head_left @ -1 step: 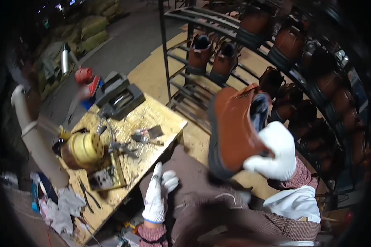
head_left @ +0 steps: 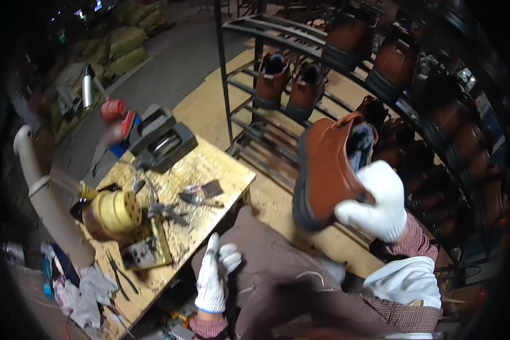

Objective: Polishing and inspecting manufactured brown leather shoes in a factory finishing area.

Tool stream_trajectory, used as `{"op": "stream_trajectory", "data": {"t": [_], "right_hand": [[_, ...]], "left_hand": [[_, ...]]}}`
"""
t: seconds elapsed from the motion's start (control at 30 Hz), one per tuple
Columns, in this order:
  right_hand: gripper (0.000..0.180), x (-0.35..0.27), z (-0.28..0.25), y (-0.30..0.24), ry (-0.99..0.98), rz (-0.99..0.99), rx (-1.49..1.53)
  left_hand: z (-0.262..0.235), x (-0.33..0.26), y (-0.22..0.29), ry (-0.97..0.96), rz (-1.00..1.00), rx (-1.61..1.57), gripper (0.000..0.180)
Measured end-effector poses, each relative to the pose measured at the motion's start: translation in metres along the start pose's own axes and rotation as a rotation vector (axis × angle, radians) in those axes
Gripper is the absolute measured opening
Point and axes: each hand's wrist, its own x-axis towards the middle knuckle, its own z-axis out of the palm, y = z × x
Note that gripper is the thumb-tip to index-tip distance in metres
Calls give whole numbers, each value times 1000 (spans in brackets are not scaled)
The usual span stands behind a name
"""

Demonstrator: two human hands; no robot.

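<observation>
Where the yellowish workbench (head_left: 209,161) occupies the left of the scene, a beige pipe (head_left: 54,207) with a curved upper end leans at its left edge, and crumpled grey rags (head_left: 96,286) lie at the near left corner. Just right of the rags, black-handled pliers (head_left: 122,276) rest on the worktop, their handles parted. Farther back stands a cream-yellow perforated drum (head_left: 117,214), tilted, its holed face turned to the right. At the far end of the bench sits a dark grey block (head_left: 165,141) with a rectangular recess; small hand tools (head_left: 194,198) lie between this block and the near right edge.

Beside that edge, the gloved left hand (head_left: 215,276) is raised near the brown apron (head_left: 266,249), its index finger extended and the other fingers loosely bent. To the right and beyond, a dark metal rack (head_left: 225,85) carries rows of brown shoes (head_left: 271,88) on its shelves.

In front of the rack, a brown leather shoe (head_left: 327,167) is suspended in the air, its dark sole facing left and its opening facing right. The gloved right hand (head_left: 374,204) grips it from the right, the thumb lying against the leather; the other fingers' exact contact cannot be made out.
</observation>
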Motion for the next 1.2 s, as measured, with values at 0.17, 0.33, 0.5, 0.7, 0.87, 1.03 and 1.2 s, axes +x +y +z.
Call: {"op": "stream_trajectory", "data": {"t": [0.17, 0.33, 0.5, 0.7, 0.87, 1.03, 1.2], "right_hand": [[40, 86, 43, 104, -110, 445, -300], [46, 127, 74, 145, -55, 369, -553], [51, 189, 121, 150, -19, 440, -286], [39, 145, 143, 93, -62, 254, -268], [21, 63, 90, -29, 235, 1, 221], [37, 30, 51, -103, -494, -565, 404], [44, -11, 117, -145, -554, -1125, 652]], "left_hand": [[-59, 3, -14, 227, -113, 93, 73], [-138, -19, -30, 53, -33, -233, 62], [-90, -33, -18, 289, -6, -263, 51], [-17, -35, -19, 182, 185, 12, 83], [-2, -59, -26, 115, 86, -33, 70], [-11, -68, -51, 140, 162, -103, 82], [-92, -94, -69, 230, 376, -673, 58]]}}
